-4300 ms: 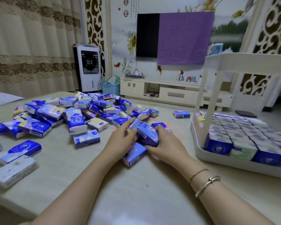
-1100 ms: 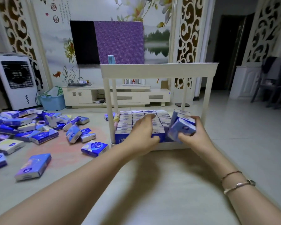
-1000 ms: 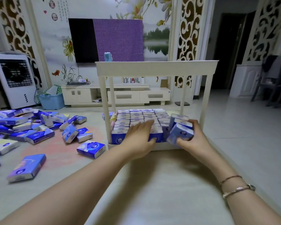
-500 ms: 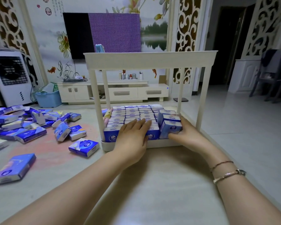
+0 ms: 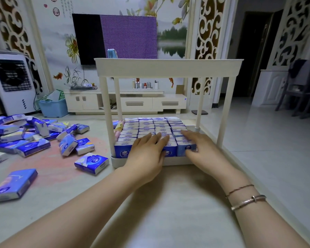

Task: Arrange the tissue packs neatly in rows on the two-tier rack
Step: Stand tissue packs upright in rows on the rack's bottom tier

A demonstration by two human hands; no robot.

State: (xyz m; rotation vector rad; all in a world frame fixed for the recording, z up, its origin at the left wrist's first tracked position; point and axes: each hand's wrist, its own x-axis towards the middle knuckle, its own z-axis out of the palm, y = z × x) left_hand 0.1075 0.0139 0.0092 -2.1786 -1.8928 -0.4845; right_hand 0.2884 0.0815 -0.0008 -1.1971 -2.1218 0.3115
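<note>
A white two-tier rack stands on the table in front of me. Its lower tier is filled with rows of blue and white tissue packs standing on edge. My left hand lies flat, fingers straight, on the packs of the front rows. My right hand rests on the packs at the front right, fingers straight over their tops and thumb against the front of the last pack. The upper tier's inside is hidden from this angle.
A heap of loose tissue packs covers the table's left side, with single packs lying nearer. The table's right edge runs close beside the rack. A TV cabinet, an air cooler and a blue tub stand behind.
I turned from the heap to the rack. My right hand set the packs it carried down into the front right of the lower tier, and both hands now lie flat on the rows.
</note>
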